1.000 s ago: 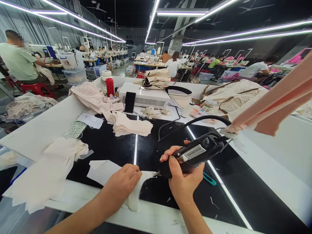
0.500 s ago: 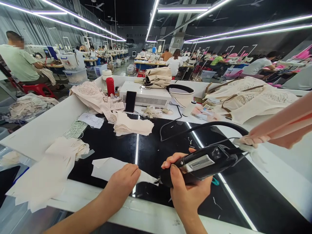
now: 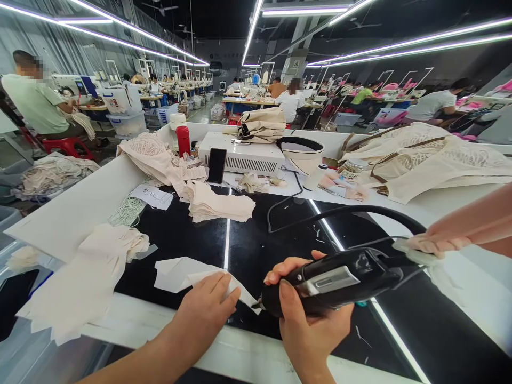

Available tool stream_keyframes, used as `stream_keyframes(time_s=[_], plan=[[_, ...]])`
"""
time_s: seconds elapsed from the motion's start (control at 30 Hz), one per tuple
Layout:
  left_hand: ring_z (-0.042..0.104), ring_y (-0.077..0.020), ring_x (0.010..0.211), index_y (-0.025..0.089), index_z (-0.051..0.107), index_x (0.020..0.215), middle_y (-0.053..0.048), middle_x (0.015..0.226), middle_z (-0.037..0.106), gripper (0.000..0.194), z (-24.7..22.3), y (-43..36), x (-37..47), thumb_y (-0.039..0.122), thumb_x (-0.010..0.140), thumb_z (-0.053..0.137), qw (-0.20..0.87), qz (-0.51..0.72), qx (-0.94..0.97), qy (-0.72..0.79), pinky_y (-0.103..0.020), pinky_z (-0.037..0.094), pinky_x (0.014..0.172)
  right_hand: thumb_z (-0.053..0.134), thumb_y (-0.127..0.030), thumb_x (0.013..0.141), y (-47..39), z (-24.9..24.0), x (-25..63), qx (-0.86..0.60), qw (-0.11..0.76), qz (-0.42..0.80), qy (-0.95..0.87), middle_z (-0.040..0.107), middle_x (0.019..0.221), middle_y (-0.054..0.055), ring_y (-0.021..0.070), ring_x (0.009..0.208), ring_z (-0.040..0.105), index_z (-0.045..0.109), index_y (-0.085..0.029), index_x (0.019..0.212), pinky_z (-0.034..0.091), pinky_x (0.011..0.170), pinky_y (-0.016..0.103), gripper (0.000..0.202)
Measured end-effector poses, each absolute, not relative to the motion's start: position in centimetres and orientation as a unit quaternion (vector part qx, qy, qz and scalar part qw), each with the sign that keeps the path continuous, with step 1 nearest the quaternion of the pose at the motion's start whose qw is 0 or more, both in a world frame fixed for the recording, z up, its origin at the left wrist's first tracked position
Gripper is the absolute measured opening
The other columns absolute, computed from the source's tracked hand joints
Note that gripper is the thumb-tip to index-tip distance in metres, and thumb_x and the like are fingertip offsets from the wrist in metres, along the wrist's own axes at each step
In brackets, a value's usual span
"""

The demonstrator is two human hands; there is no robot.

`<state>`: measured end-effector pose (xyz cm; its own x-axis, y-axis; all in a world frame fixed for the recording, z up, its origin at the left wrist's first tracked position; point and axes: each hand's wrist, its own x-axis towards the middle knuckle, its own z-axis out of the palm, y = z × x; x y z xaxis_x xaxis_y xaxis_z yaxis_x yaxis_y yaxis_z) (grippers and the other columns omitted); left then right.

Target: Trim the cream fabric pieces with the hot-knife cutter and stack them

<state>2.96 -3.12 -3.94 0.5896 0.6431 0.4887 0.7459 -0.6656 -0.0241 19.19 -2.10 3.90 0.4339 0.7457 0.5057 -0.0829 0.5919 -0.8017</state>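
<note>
My right hand (image 3: 310, 314) is wrapped around a black corded electric cutter (image 3: 340, 280) with a silver plate on its side. Its small metal tip points left and meets the right-hand corner of a white fabric piece (image 3: 173, 274). That piece lies on the dark glossy tabletop (image 3: 160, 240), with a fold raised along its middle. Over the fold, my left hand (image 3: 206, 306) grips the fabric with fingers close together, a short way left of the tip. The fingertips partly cover the cloth.
Stacked cream fabric pieces (image 3: 220, 202) lie farther back, by an upright phone (image 3: 216, 165). Cream cloth (image 3: 80, 277) hangs over the left edge. The cutter's cable (image 3: 360, 209) arches toward pink cloth (image 3: 472, 218) tied at right. A white box (image 3: 244, 154) stands behind.
My left hand has shifted slightly down and right, its thumb now showing. The fabric has a raised fold beside it. The cutter has moved slightly down, its tip still at the fabric's corner.
</note>
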Motion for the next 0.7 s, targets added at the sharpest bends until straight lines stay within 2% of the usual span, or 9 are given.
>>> stream_keyframes(time_s=[0.1,0.2,0.37,0.57,0.7], plan=[[0.07,-0.0293,0.114,0.019,0.06,0.125,-0.016,0.126,0.07,0.036,-4.0,-3.5,3.3,0.038,0.096,0.07,0.106,-0.206,-0.887,-0.401,-0.04,0.06,0.093,0.079,-0.015,0.082,-2.2,3.9,19.2,-0.36,0.764,0.275,-0.458,0.068,0.081,-0.002,0.014,0.062,0.065,0.057,-0.028,0.122,0.058,0.059,0.03,0.047],[0.069,-0.0321,0.116,0.02,0.059,0.127,-0.017,0.129,0.068,0.054,-3.8,-3.7,3.4,0.049,0.087,0.079,0.094,-0.202,-0.889,-0.399,-0.043,0.06,0.095,0.078,-0.014,0.082,-2.3,3.9,19.1,-0.356,0.764,0.278,-0.46,0.068,0.081,-0.002,0.0142,0.062,0.065,0.057,-0.028,0.122,0.059,0.058,0.03,0.047],[0.066,-0.0318,0.121,0.022,0.059,0.129,-0.017,0.132,0.066,0.055,-3.4,-3.6,3.1,0.05,0.087,0.079,0.076,-0.198,-0.894,-0.394,-0.044,0.058,0.099,0.077,-0.013,0.082,-2.3,3.8,19.1,-0.356,0.763,0.281,-0.46,0.068,0.081,-0.002,0.0148,0.062,0.065,0.057,-0.027,0.123,0.058,0.057,0.031,0.047],[0.066,-0.0342,0.121,0.021,0.06,0.13,-0.017,0.132,0.066,0.069,-2.8,-3.4,3.0,0.049,0.074,0.09,0.059,-0.193,-0.902,-0.382,-0.046,0.058,0.1,0.077,-0.013,0.083,-2.3,3.7,19.2,-0.35,0.763,0.285,-0.462,0.069,0.082,-0.002,0.0145,0.062,0.065,0.057,-0.027,0.123,0.059,0.058,0.03,0.047],[0.064,-0.0358,0.125,0.023,0.059,0.131,-0.019,0.135,0.064,0.071,-2.9,-3.5,2.9,0.056,0.075,0.087,0.053,-0.181,-0.905,-0.38,-0.048,0.058,0.1,0.079,-0.018,0.083,-2.4,3.9,19.2,-0.351,0.762,0.288,-0.462,0.068,0.08,-0.002,0.0148,0.062,0.065,0.056,-0.027,0.122,0.059,0.056,0.029,0.046]])
